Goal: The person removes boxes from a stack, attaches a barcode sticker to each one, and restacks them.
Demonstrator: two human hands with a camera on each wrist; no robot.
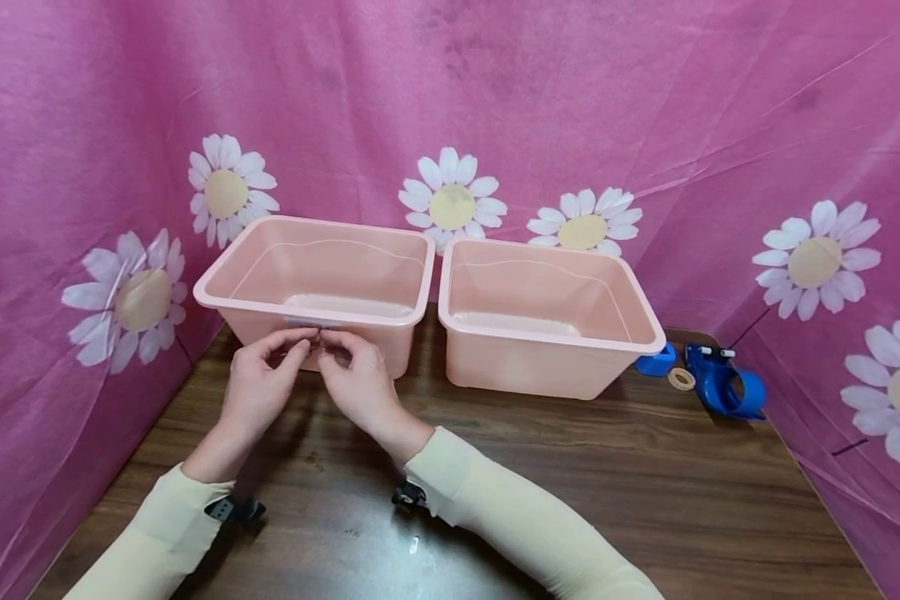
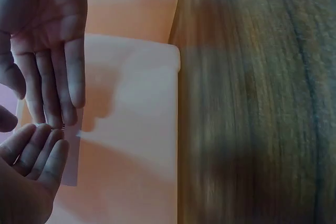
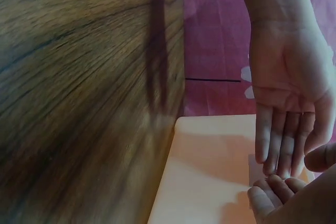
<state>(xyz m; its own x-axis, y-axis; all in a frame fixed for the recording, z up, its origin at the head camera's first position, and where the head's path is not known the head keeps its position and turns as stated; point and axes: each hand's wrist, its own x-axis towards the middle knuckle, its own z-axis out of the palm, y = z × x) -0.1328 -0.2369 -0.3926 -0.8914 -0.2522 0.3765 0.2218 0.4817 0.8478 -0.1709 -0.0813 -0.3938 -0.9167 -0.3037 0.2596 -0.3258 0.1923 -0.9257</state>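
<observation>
Both hands meet at the front wall of the left pink bin (image 1: 232, 321). On that wall, just under the rim, lies a flat greyish strip (image 2: 71, 169), a label or a piece of tape; I cannot tell which. My left hand (image 1: 262, 379) touches the strip with extended fingers, its thumb apart from them in the right wrist view. From the other side my right hand (image 1: 360, 383) does the same, its fingers (image 2: 76, 74) straight and their tips close to the left ones. The hands cover the strip's middle.
A second pink bin (image 1: 532, 367) stands right of the first with a narrow gap. By its right end are a blue tape dispenser (image 1: 712, 387), a small tan ring (image 1: 681, 379) and a blue item (image 1: 656, 362). Pink flowered cloth (image 1: 570, 100) surrounds the wooden table (image 1: 570, 475).
</observation>
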